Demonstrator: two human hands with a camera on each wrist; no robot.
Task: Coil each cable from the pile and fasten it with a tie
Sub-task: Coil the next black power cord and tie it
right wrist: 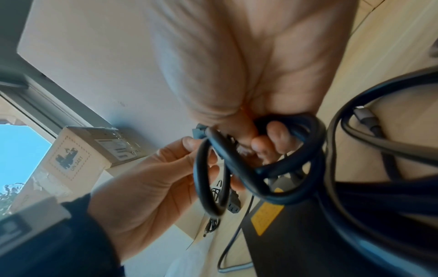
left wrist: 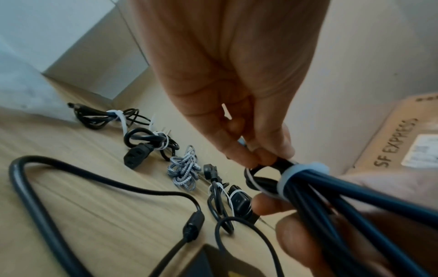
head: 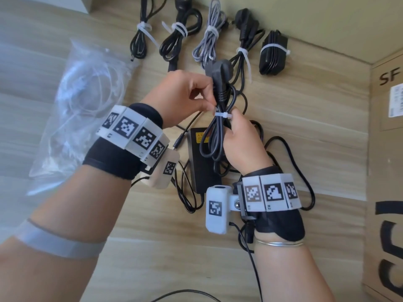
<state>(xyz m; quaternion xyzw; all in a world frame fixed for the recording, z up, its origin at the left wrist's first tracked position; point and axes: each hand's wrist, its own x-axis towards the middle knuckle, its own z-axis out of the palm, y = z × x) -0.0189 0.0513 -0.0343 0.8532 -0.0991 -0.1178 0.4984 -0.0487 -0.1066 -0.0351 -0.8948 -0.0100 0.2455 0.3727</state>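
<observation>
5 tied bundles (head: 210, 38) line the far edge of the wooden table (head: 305, 127), each cinched with a white tie, and number 6 is up in the air right now. Right hand (head: 244, 140) has its fingers wrapped around the lower half of the black power cable (head: 214, 127), coiled into long loops, plug end (head: 218, 69) pointing away from the person. White zip tie (head: 222, 114) sits around the middle of the coil, just above the right thumb. Left hand (head: 183, 97) comes in from the side, thumb and forefinger pinched together at the tie, on the coil's left edge; the left wrist view shows those fingertips (left wrist: 249, 157) pressed right against the cable next to the white band (left wrist: 301, 174). Bundle is held clear above the table, directly over a black power adapter (head: 198, 166) with a yellow label, whose own loose cables (head: 290, 162) sprawl around it, untied. Off to the left lies a clear plastic bag (head: 80, 105) of white ties. Cardboard box (head: 386, 171) with black lettering stands at the right edge.
</observation>
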